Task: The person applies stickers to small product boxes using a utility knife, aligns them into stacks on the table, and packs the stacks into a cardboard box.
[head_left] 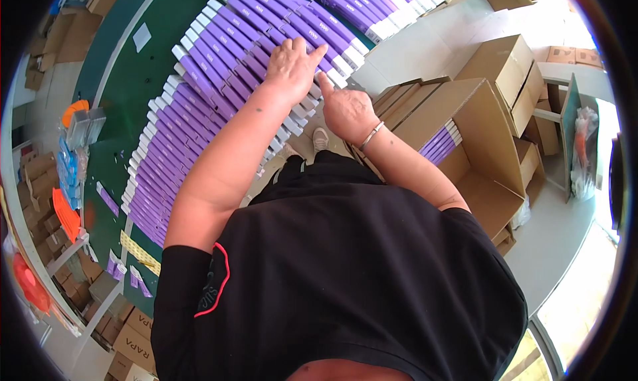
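Note:
Long, slim purple boxes (222, 59) with white ends lie side by side in overlapping rows on a green table (133, 75). My left hand (290, 67) rests on the boxes near their right-hand ends. Its fingers lie over the purple surface and the thumb sticks out to the side. Just to the right, my right hand (348, 111) is at the white ends along the table's near edge. Its index finger is stretched towards the boxes, while its other fingers are partly hidden. I see no box lifted in either hand.
An open cardboard carton (495, 125) at my right holds a stack of purple boxes (441, 144). More cartons (498, 59) stand behind it. Loose purple pieces (116, 265), a yellow strip (139, 251) and clear packs (85, 126) lie along the table's left side.

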The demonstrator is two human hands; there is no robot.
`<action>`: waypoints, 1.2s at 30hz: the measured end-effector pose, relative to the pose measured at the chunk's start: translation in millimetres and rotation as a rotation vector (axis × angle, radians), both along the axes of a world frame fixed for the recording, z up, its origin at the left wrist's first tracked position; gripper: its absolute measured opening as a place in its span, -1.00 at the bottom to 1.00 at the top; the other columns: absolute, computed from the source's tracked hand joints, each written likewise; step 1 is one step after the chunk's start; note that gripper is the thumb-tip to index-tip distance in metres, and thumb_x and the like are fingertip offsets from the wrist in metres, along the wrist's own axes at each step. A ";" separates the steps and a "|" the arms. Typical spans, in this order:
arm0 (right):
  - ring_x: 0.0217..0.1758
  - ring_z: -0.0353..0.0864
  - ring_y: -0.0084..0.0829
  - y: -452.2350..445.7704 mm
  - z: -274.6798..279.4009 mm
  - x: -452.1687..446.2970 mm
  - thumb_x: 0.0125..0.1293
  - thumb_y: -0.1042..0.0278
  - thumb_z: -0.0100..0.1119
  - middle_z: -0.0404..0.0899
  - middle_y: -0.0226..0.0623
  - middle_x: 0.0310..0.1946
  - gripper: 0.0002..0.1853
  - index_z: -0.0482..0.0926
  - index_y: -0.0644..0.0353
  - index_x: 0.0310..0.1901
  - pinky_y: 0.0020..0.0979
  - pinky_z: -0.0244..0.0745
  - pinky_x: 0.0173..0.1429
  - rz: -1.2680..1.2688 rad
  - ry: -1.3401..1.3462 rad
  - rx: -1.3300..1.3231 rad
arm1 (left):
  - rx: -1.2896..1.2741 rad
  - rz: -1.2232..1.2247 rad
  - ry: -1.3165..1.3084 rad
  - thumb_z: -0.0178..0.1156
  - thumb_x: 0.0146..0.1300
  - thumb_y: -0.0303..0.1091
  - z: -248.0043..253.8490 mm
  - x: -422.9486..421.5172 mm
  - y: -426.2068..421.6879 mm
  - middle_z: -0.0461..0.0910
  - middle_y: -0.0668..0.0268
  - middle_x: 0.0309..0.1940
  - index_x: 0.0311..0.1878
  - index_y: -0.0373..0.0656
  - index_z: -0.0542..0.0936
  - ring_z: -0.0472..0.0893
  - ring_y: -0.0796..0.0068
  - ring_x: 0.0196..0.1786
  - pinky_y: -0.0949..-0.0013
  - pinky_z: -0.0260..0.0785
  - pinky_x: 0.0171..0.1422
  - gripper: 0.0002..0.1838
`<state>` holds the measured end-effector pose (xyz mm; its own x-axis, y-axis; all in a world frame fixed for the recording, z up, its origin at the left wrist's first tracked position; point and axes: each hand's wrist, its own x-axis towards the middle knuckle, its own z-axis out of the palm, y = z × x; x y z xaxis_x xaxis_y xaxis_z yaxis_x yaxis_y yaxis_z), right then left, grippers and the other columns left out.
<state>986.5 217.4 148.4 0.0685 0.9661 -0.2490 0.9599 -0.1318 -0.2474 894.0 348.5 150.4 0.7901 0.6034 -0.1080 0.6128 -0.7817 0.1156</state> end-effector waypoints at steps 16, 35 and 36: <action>-0.35 0.69 -0.14 136.3 -18.9 119.8 0.29 0.31 0.08 0.73 -0.24 -0.38 -0.76 0.74 0.18 -0.25 -0.27 0.58 -0.18 -0.384 0.103 0.449 | -0.128 0.071 -0.027 -0.01 0.43 -0.30 -6.9 0.6 5.3 0.46 0.11 -0.12 0.30 0.10 0.52 0.44 0.13 -0.08 0.12 0.33 0.14 -0.60; -0.23 0.74 -0.19 221.8 -40.2 119.1 0.31 0.32 0.20 0.73 -0.15 -0.28 -0.81 0.74 0.23 -0.26 -0.27 0.63 -0.11 -0.314 -0.130 0.215 | -0.090 -0.005 -0.046 0.05 0.36 -0.37 -6.7 -1.1 4.3 0.41 0.19 -0.17 0.32 0.11 0.49 0.41 0.17 -0.13 0.18 0.31 0.12 -0.54; -0.22 0.73 -0.20 221.8 -40.7 119.6 0.32 0.28 0.21 0.73 -0.16 -0.28 -0.80 0.73 0.22 -0.26 -0.27 0.63 -0.11 -0.317 -0.128 0.211 | -0.081 -0.001 -0.057 0.05 0.37 -0.37 -8.6 -1.5 3.8 0.39 0.20 -0.20 0.32 0.13 0.49 0.40 0.18 -0.14 0.19 0.31 0.11 -0.55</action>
<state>1106.2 439.2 107.6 0.3886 0.9212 -0.0177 0.9048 -0.3852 -0.1817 892.5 352.3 141.8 0.7971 0.5936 -0.1110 0.6025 -0.7691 0.2134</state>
